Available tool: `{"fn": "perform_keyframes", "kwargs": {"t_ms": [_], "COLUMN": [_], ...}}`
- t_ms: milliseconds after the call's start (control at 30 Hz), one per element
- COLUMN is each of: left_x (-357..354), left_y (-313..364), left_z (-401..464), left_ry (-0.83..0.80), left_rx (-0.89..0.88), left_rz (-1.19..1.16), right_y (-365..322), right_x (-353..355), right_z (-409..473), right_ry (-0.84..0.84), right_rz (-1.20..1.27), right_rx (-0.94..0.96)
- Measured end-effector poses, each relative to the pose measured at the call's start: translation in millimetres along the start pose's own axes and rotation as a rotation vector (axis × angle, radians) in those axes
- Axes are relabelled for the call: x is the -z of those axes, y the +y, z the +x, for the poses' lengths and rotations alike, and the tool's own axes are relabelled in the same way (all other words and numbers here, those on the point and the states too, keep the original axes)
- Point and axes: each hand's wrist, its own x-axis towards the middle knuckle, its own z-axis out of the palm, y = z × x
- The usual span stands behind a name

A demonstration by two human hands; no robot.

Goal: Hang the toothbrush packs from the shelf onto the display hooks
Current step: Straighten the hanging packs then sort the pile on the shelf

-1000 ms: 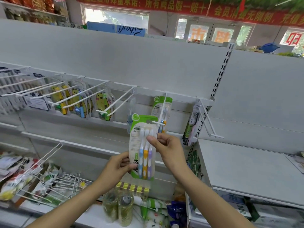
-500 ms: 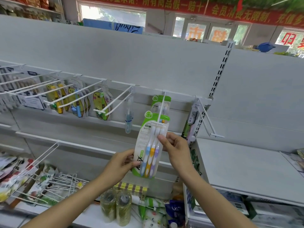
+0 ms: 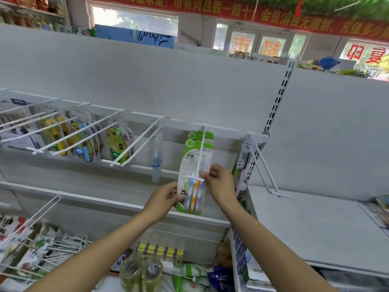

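Grey back panel (image 3: 147, 81), plain, spanning the shelving unit's upper part. Slotted upright (image 3: 277, 102) at its right edge. Second grey panel (image 3: 336, 127) to the right, with a flat grey shelf (image 3: 315, 224) beneath. Above the panels' top edge: red banner (image 3: 210, 9) with yellow characters; bright window (image 3: 134, 20) at left; glazed doors (image 3: 259, 43), probably the shop entrance, daylit. Green foliage (image 3: 336, 5) along the ceiling, top right corner.
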Motion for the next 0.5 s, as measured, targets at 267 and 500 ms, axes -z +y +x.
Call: {"fn": "perform_keyframes", "kwargs": {"t_ms": [267, 500], "left_x": [-2.3, -7.8], "left_y": [-11.4, -16.3], "left_z": [42.2, 56.0], "left_ry": [0.031, 0.047], "left_rx": [0.025, 0.028], "left_rz": [0.021, 0.116], "right_y": [7.7, 10.5], "right_x": [-4.8, -5.0], "right_z": [36.7, 48.0], "right_ry": [0.062, 0.101], "right_rz": [-0.151, -0.19], "right_rx": [-0.019, -0.014]}}
